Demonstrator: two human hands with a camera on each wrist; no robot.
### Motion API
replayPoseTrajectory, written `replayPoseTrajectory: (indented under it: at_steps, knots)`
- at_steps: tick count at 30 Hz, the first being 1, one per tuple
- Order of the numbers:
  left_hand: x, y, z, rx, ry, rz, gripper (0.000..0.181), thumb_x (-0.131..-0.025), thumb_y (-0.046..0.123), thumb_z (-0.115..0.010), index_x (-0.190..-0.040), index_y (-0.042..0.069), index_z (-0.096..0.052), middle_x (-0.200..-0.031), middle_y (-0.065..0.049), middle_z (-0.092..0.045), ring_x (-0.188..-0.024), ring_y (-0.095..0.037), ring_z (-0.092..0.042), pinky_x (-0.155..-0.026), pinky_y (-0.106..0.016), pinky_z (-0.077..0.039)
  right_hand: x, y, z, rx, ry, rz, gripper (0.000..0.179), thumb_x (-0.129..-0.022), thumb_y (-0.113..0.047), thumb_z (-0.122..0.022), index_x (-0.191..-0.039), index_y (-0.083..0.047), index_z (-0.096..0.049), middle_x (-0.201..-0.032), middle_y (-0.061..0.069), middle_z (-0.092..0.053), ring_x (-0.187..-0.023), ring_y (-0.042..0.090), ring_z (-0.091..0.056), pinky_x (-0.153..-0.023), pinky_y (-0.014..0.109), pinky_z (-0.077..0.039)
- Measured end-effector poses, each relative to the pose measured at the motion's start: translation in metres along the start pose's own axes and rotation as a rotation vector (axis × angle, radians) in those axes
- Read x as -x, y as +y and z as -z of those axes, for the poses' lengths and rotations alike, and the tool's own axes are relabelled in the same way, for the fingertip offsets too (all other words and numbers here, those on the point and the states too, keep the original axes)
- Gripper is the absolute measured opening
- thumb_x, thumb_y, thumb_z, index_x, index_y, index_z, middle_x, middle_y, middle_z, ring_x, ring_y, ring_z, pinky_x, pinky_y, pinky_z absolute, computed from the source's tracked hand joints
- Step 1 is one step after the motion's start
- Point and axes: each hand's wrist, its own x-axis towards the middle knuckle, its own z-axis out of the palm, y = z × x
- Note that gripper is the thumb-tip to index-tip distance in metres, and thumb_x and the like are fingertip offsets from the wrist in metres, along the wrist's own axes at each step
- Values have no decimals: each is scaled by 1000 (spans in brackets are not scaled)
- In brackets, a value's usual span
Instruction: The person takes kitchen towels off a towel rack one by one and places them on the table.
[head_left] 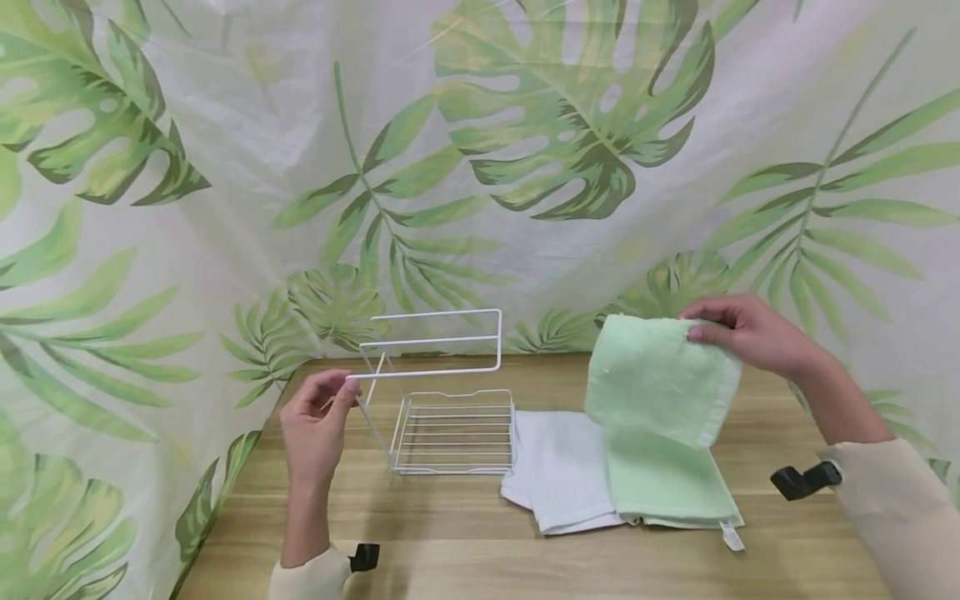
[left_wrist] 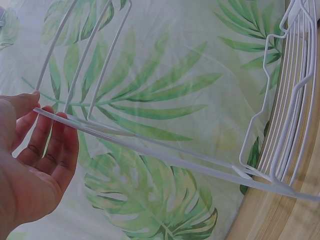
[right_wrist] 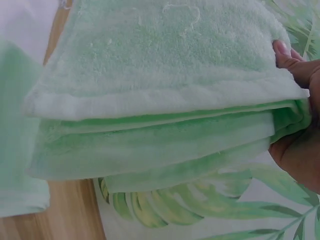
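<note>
My left hand [head_left: 315, 421] pinches the upper left corner of a white wire rack [head_left: 420, 374] between thumb and fingers. The rack has three bars at its top and a slatted wire base [head_left: 453, 431] at the table. In my right hand [head_left: 757, 333], a folded light green towel [head_left: 660, 379] is held by its upper right corner, thumb on the near face. The right wrist view shows its several folded layers [right_wrist: 160, 150]. Below it a second green towel [head_left: 671, 483] lies on the table, with a folded white towel [head_left: 566, 475] beside it, next to the rack's base.
A wood-grain table [head_left: 465, 542] carries the rack and towels. Behind and to the left hangs a white curtain with green leaf prints [head_left: 540, 108]. A small white tag [head_left: 732, 537] sticks out from the lower green towel's corner.
</note>
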Motion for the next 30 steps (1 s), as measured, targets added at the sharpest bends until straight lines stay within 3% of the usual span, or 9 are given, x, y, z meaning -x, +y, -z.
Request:
replayPoseTrajectory:
  at_steps: [17, 23, 30]
  knots:
    - [-1, -3, -2, 13, -4, -3, 18, -97, -6, -74, -109, -18, -68, -85, 4, -73, -73, -6, -69, -72, -16, -63, 70, 31, 17, 10, -78, -29, 24, -102, 8, -64, -119, -5, -75, -99, -8, -76, -86, 3, -66, -74, 17, -56]
    - [1, -3, -2, 10, -3, -8, 18, -97, -5, -75, -109, -17, -68, -84, 4, -72, -72, -7, -68, -71, -15, -62, 93, 49, 26, -23, -159, -9, 28, -102, 13, -60, -120, -3, -73, -109, -12, -77, -95, 0, -69, -77, 15, -58]
    - [1, -2, 0, -3, 3, -7, 18, -98, -2, -75, -108, -15, -69, -84, 2, -72, -72, -9, -69, -70, -17, -62, 116, 66, 36, -18, -206, -65, 28, -103, 11, -59, -120, -5, -74, -113, -15, -78, -103, -4, -69, -79, 14, -57]
